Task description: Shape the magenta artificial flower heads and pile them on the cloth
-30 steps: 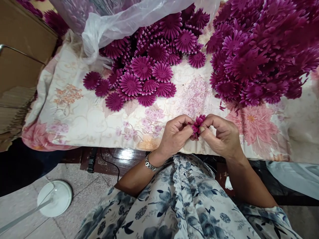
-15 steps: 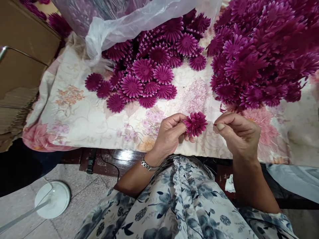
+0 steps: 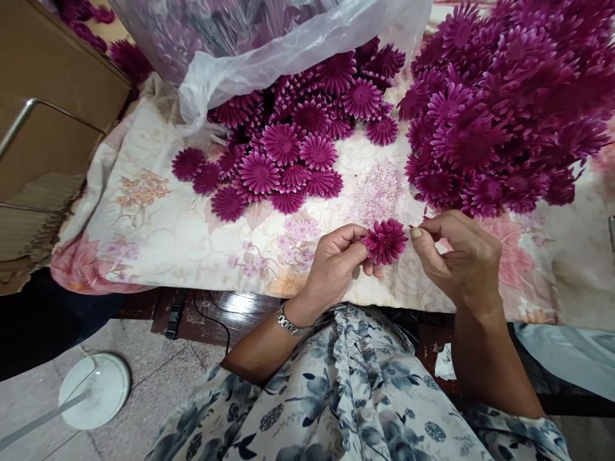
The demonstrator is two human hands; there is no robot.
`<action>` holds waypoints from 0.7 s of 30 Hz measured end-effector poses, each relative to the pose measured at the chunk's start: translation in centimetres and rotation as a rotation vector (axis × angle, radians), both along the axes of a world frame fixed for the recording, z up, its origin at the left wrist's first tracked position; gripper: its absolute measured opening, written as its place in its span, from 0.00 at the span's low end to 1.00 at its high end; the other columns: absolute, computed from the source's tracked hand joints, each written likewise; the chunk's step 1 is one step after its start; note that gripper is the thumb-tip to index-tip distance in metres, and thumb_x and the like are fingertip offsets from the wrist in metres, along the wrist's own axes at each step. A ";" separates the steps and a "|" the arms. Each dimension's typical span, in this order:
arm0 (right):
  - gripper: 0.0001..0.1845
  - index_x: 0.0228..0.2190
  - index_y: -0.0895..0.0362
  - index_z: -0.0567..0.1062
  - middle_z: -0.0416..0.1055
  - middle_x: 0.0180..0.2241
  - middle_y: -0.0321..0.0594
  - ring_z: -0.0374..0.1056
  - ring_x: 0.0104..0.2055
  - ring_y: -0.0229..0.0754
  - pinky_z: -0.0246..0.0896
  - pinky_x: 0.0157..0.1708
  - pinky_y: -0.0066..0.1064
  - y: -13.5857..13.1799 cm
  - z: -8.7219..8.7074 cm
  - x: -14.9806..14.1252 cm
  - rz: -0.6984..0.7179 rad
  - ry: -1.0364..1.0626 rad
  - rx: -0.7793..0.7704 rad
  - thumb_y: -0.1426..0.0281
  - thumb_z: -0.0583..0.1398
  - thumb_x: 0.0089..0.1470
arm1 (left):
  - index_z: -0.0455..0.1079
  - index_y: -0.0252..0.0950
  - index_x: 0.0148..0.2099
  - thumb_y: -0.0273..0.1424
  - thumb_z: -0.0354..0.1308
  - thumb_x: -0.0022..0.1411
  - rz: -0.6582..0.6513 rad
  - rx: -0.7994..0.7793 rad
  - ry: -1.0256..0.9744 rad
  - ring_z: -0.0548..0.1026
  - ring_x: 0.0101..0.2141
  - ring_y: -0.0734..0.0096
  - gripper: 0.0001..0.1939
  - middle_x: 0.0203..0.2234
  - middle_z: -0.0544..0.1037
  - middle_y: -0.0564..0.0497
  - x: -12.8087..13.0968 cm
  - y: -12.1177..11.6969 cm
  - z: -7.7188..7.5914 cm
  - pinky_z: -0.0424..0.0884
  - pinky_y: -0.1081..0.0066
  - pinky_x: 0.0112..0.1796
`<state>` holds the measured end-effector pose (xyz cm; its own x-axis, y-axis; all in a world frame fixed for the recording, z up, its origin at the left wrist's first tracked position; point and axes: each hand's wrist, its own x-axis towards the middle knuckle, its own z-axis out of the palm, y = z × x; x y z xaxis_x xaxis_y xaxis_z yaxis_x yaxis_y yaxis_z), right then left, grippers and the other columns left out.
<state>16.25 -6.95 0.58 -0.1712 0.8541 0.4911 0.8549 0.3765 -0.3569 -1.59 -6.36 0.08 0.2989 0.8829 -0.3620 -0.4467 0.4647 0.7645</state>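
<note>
Between thumb and fingers, my left hand [image 3: 339, 259] pinches the edge of a magenta artificial flower head [image 3: 385, 241] just above the cloth near the table's front edge. To its right, my right hand [image 3: 459, 253] is closed in a pinch, fingertips a short way from the petals. Whatever sits in that pinch is too small to make out. Beyond my left hand lies a pile of flat magenta artificial flowers [image 3: 281, 144]. A taller heap of fuller magenta flowers [image 3: 480, 141] rises past my right hand.
A clear plastic bag [image 3: 230, 77] lies over the back of the flower pile. At the left stands a cardboard box [image 3: 52, 83] with a metal wire frame by it. The floral tablecloth [image 3: 192, 256] covers the table. A white round base [image 3: 96, 390] rests on the floor.
My left hand and the flower head have shifted slightly right. My right hand's fingertips are nearer the petals, still pinched. The whole view has also shifted a little.
</note>
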 end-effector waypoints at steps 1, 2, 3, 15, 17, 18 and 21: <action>0.06 0.25 0.57 0.71 0.67 0.23 0.37 0.65 0.28 0.38 0.60 0.30 0.31 0.0 -0.1 0.0 -0.025 -0.054 0.008 0.71 0.60 0.53 | 0.67 0.32 0.27 0.29 0.59 0.49 0.004 -0.008 -0.004 0.67 0.15 0.83 0.05 0.17 0.68 0.58 0.0 0.0 0.0 0.69 0.76 0.20; 0.04 0.26 0.57 0.72 0.69 0.25 0.39 0.66 0.30 0.39 0.61 0.31 0.31 0.1 -0.2 0.0 -0.049 -0.092 0.017 0.72 0.60 0.53 | 0.67 0.32 0.27 0.29 0.59 0.49 0.008 -0.013 -0.007 0.67 0.15 0.82 0.05 0.17 0.68 0.58 0.0 0.0 0.1 0.69 0.76 0.21; 0.03 0.28 0.57 0.73 0.70 0.27 0.40 0.67 0.32 0.40 0.62 0.33 0.32 0.2 -0.2 0.0 -0.067 -0.106 0.024 0.73 0.59 0.53 | 0.67 0.32 0.28 0.29 0.59 0.49 0.010 -0.017 -0.006 0.67 0.15 0.82 0.05 0.17 0.68 0.58 -0.1 0.0 0.1 0.69 0.76 0.21; 0.05 0.31 0.58 0.73 0.69 0.28 0.38 0.66 0.32 0.38 0.63 0.33 0.32 -0.6 1.2 -1.9 0.090 0.216 0.002 0.71 0.64 0.49 | 0.69 0.33 0.30 0.32 0.62 0.48 0.027 -0.041 -0.043 0.66 0.16 0.82 0.08 0.18 0.70 0.57 0.2 -0.3 0.1 0.71 0.75 0.21; 0.05 0.31 0.59 0.74 0.70 0.29 0.42 0.67 0.33 0.41 0.63 0.35 0.35 -0.7 1.0 -2.4 0.121 0.128 0.038 0.72 0.64 0.49 | 0.70 0.33 0.29 0.30 0.62 0.49 0.038 -0.021 -0.051 0.68 0.17 0.81 0.06 0.17 0.70 0.57 0.4 -0.4 -0.1 0.69 0.77 0.22; 0.05 0.31 0.60 0.75 0.70 0.29 0.43 0.67 0.33 0.42 0.63 0.35 0.36 -0.7 0.9 -2.6 0.129 0.086 0.043 0.72 0.64 0.49 | 0.70 0.33 0.29 0.29 0.61 0.49 0.043 -0.007 -0.059 0.69 0.17 0.81 0.04 0.16 0.70 0.57 0.5 -0.5 -0.2 0.69 0.78 0.22; 0.04 0.31 0.59 0.75 0.70 0.28 0.43 0.67 0.33 0.43 0.63 0.34 0.37 -0.7 0.5 -3.0 0.124 0.049 0.052 0.72 0.63 0.50 | 0.71 0.34 0.28 0.26 0.59 0.51 0.059 0.034 -0.074 0.70 0.19 0.82 0.01 0.16 0.71 0.58 0.7 -0.7 -0.6 0.68 0.79 0.24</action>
<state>13.26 -7.67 1.12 -0.2491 0.8009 0.5445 0.7826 0.4977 -0.3740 -0.91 -7.03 -0.52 0.2707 0.9114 -0.3100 -0.5285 0.4098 0.7435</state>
